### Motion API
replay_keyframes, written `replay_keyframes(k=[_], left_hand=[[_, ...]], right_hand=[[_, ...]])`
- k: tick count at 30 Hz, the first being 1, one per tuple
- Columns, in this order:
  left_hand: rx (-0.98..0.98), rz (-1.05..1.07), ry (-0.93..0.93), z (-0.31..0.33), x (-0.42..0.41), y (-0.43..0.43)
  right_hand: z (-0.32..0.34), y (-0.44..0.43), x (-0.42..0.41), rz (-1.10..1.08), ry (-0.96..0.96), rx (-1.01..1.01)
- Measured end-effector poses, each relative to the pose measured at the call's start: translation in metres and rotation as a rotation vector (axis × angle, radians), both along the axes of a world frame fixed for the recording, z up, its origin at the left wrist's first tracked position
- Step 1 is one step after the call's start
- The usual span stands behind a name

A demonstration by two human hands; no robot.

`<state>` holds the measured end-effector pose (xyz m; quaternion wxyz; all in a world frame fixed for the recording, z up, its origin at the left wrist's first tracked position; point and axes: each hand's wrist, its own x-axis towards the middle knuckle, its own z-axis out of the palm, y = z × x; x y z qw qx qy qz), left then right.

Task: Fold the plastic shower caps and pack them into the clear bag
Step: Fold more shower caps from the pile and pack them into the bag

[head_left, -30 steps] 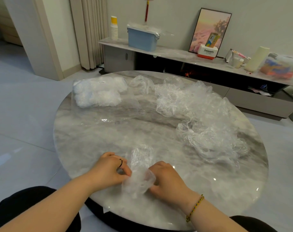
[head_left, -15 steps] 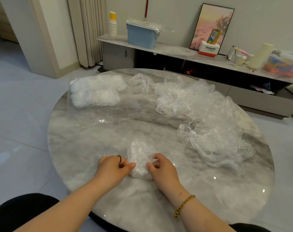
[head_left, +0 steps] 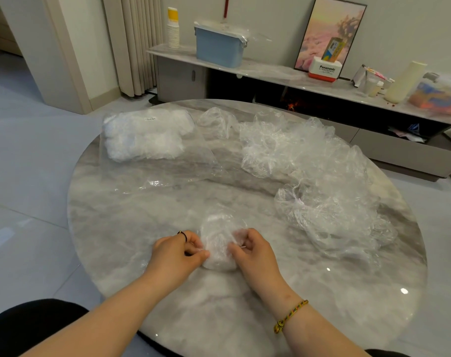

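Our left hand [head_left: 176, 253], right hand [head_left: 252, 253] pinch shower cap [head_left: 218, 243] on near surface [head_left: 154, 217], fingers [head_left: 193, 244] curled on its edges, mid-fold. Clear bag [head_left: 147, 137] far left holds folded caps. Loose pile [head_left: 309, 163] at right unfolded. We judge much remains.

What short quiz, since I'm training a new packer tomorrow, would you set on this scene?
1. True or false: the left hand and right hand both pinch one shower cap on the table.
2. The loose pile of unfolded caps lies to the person's: A) left B) right C) lap.
3. Fill in: the clear bag of packed caps lies at the table's far ____.
Key: 1 true; 2 B; 3 left.
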<state>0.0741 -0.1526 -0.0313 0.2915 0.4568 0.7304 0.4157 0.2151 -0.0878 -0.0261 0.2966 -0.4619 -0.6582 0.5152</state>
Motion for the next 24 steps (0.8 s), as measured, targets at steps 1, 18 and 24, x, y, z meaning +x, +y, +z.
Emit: replay_keyframes(k=[1,18,24], left_hand=[[-0.006,0.011,0.027,0.002,0.001,0.001],[0.010,-0.307,0.854,-0.022,0.020,-0.001],[-0.024,-0.317,0.949,-0.023,0.020,0.002]], right_hand=[[-0.001,0.001,-0.001,-0.011,-0.015,0.002],[0.003,-0.003,0.001,0.060,-0.178,0.192],[-0.012,-0.009,-0.002,0.217,-0.561,0.614]])
